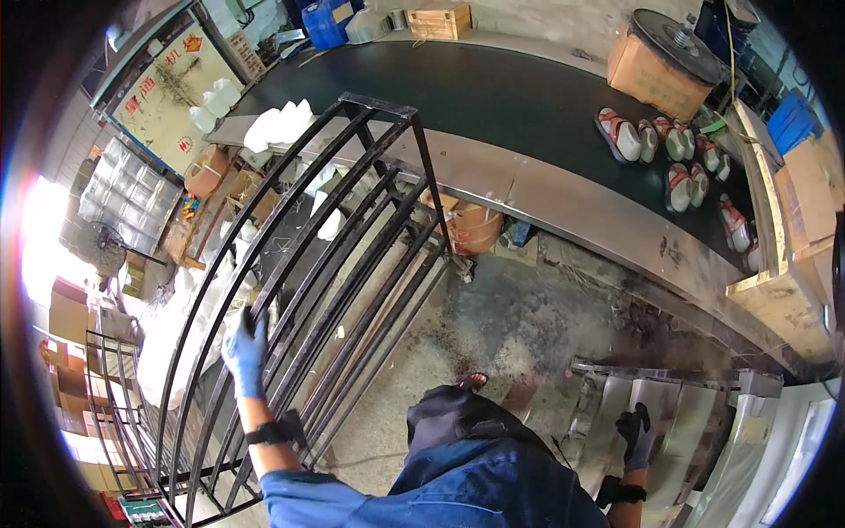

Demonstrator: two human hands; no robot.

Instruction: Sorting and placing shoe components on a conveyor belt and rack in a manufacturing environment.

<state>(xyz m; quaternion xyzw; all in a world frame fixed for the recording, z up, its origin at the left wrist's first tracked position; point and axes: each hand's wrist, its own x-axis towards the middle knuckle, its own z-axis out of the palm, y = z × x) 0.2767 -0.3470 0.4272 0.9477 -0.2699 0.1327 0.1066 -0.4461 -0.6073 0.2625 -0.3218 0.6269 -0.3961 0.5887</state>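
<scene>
My left hand (245, 352), in a light blue glove with dark fingertips, is closed on a bar of a tall black metal rack (352, 231). The rack has several long parallel bars and leans across the left half of the view. Out to the right, my right hand (635, 435) wears a glove with dark fingers. It holds nothing that I can see, and its fingers look loosely apart. Beneath it stands a low metal unit with pale slanted panels (678, 414); whether the hand touches it I cannot tell.
A black conveyor belt (519, 97) with a metal edge curves across the far side, carrying several red-strapped sandals (619, 135). White shoe lasts (277, 126) lie at its left end. A cardboard box (656, 75) and a wooden frame (775, 290) stand at right. An orange tub (475, 229) sits underneath.
</scene>
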